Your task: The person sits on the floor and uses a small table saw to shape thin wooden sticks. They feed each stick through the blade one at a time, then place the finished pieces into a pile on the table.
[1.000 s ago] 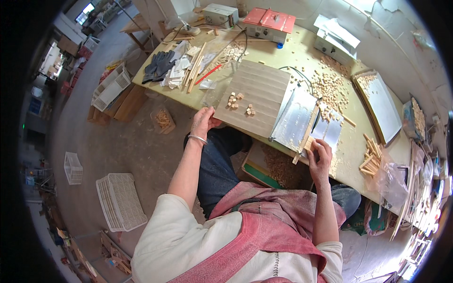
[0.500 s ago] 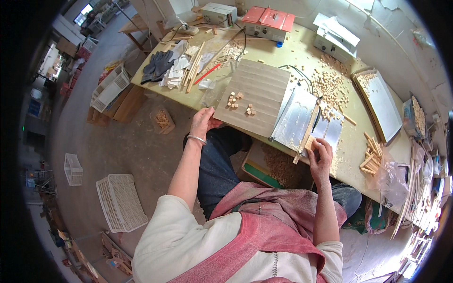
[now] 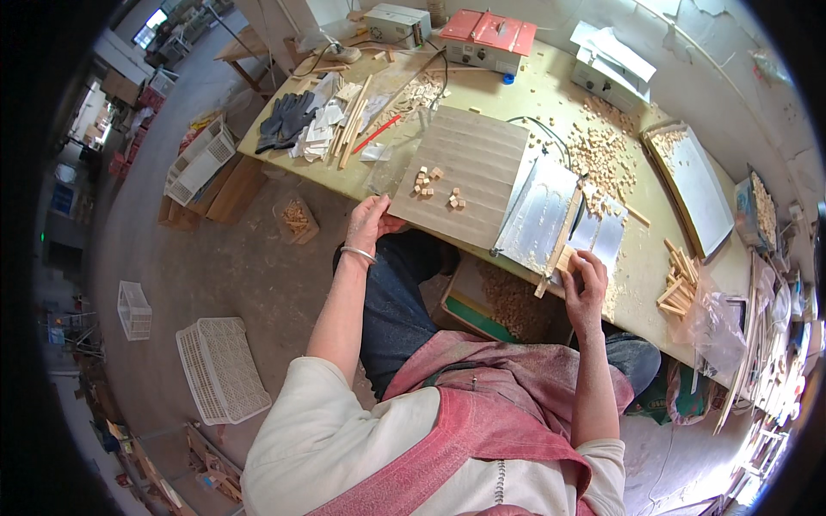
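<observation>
My left hand (image 3: 370, 219) is at the near left corner of a flat brown cardboard sheet (image 3: 469, 163), its fingers curled at that corner by the table's front edge. Several small wooden cubes (image 3: 428, 183) lie on the sheet. To the right is a metal plate (image 3: 538, 206) dusted with wood chips, crossed by a wooden guide strip (image 3: 561, 241). My right hand (image 3: 587, 279) presses its fingers on a small wooden block (image 3: 565, 257) beside the strip. The fingertips partly cover the block.
Loose cubes (image 3: 602, 155) are heaped behind the plate. A shallow metal tray (image 3: 701, 198) and wooden sticks (image 3: 680, 279) are on the right. Gloves (image 3: 286, 119), a red stick (image 3: 377, 134) and a red-topped machine (image 3: 488, 43) sit farther back. A white crate (image 3: 224, 370) stands on the floor.
</observation>
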Demonstrator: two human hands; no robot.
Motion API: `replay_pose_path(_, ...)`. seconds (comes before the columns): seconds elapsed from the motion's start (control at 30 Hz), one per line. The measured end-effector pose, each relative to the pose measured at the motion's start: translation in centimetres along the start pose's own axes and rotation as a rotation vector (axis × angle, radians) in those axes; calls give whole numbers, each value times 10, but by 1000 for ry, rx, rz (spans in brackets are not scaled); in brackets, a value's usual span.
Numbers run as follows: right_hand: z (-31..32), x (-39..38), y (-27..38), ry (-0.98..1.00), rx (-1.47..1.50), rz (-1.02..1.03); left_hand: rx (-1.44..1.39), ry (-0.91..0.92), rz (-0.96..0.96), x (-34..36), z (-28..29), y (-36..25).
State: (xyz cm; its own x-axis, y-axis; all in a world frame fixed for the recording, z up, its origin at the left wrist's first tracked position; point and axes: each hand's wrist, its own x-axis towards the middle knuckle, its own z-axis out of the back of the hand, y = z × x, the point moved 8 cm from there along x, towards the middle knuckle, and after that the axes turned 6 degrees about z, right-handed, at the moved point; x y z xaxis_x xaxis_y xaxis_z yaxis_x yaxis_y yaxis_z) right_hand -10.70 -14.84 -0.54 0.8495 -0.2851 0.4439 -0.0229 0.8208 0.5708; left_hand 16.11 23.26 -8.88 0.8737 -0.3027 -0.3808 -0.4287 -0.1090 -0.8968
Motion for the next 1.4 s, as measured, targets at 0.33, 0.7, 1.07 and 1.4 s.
replay_pose_path(0.33,0,0,1,7,-6,-14,27,17,6,3,5,4)
replay_pose_path(0.7,-1,0,0,-3,-12,-10,5,12,0,0,1,1)
replay_pose_path(1.07,-2,-1,-1,6,-13,-8,-10,12,-4,1,2,1)
replay_pose_path(1.4,-1,0,1,10,-28,-18,15,26,22,2,6,4)
